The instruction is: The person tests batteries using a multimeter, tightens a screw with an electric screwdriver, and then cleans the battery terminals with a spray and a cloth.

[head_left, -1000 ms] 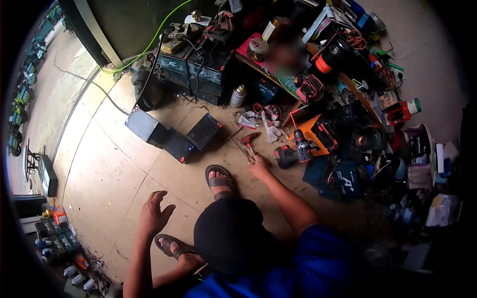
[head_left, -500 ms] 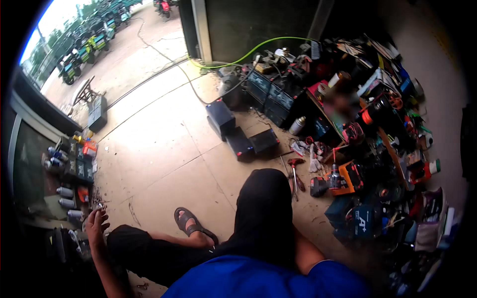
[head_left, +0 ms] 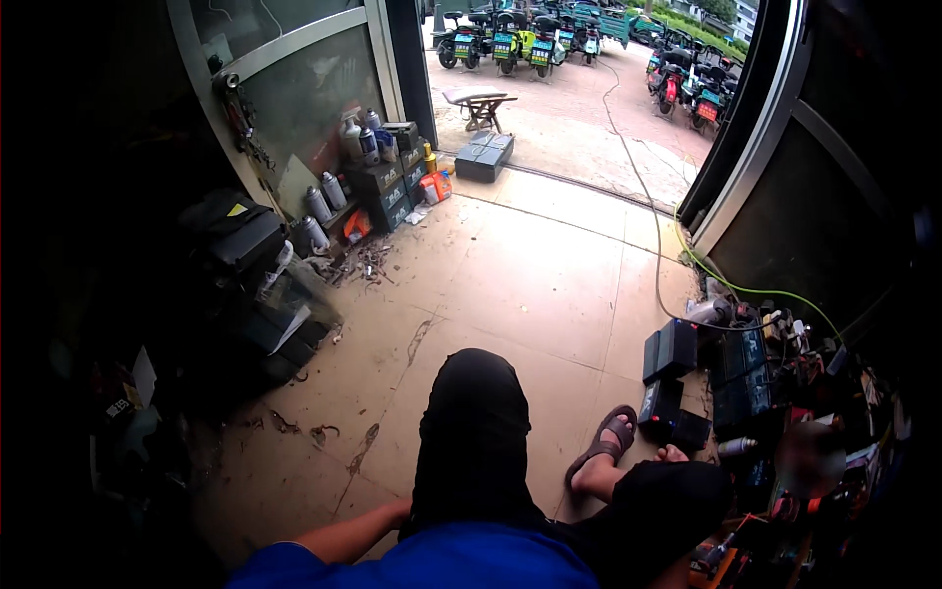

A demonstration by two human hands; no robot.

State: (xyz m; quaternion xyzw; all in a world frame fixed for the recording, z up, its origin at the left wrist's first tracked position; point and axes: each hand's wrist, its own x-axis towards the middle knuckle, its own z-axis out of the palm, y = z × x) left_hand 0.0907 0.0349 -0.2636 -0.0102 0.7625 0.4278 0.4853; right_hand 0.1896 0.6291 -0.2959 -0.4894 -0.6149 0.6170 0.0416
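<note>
My left forearm comes in from the lower left, and my left hand point(head_left: 398, 511) runs in behind the black-trousered left thigh point(head_left: 476, 442). Its fingers are hidden there, so any grip cannot be made out. Beyond the bent right knee point(head_left: 682, 491), a small patch of skin that looks like fingertips of my right hand point(head_left: 671, 454) shows; the rest is covered by the leg. Close to those fingertips lie black box-shaped batteries point(head_left: 691, 429) on the floor. A brown sandal point(head_left: 601, 447) is on my right foot beside them.
Spray cans point(head_left: 317, 203), stacked dark batteries point(head_left: 392, 203) and an orange jug point(head_left: 437, 187) line the left wall. A grey box point(head_left: 484, 157) and small stool point(head_left: 480, 104) stand at the doorway. A cable point(head_left: 638, 167) crosses the threshold. Tools and clutter point(head_left: 731, 550) crowd the right; scooters point(head_left: 540, 44) are outside.
The view has swung left, so the doorway sits farther right. My left hand, formerly raised with visible fingers beside the left knee, is now low behind the thigh.
</note>
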